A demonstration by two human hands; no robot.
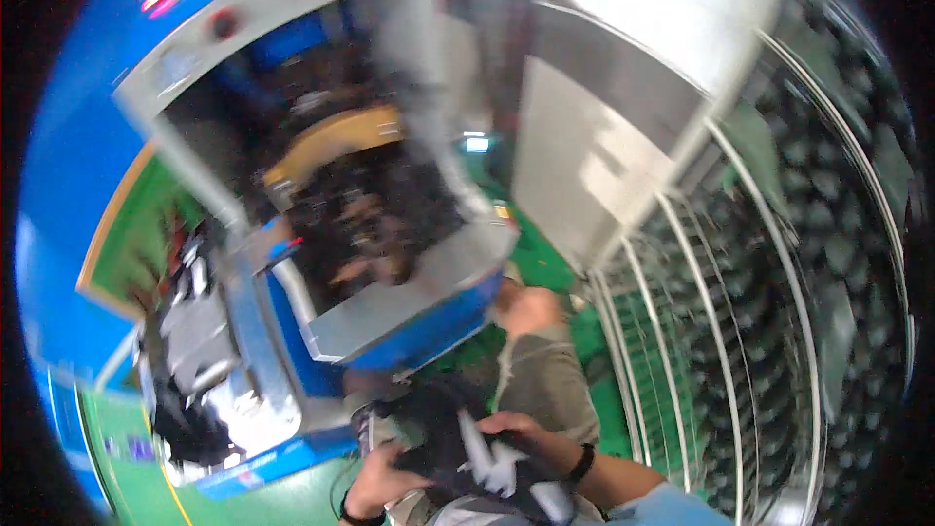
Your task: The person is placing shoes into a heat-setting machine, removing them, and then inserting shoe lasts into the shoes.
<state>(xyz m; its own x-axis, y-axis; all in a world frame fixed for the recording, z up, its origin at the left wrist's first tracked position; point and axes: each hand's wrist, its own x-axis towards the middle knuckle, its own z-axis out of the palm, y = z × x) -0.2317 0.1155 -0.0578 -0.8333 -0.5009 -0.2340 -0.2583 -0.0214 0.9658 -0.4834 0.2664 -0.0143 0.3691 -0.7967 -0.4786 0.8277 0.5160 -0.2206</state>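
Note:
Low in front of my body lies a soft-looking black piece with white patches (pixel 443 443); blur hides its exact kind. My left hand (pixel 383 480) is at its near left edge, fingers curled in against it. From the right, my right hand (pixel 516 429) grips its upper right side, with a dark band on the wrist. Past my hands stands a blue and grey machine (pixel 409 307) with an open front. Inside its dark opening are a curved yellow part (pixel 346 141) and blurred brownish shapes (pixel 375 244).
On the right, a white wire rack (pixel 716 321) holds many dark rounded items (pixel 838 263). A pale cabinet (pixel 589 151) stands behind it. Left of the machine, a bench (pixel 268 419) bears black and grey things (pixel 200 341). My bent knee (pixel 531 312) is close to the machine's front, over green floor.

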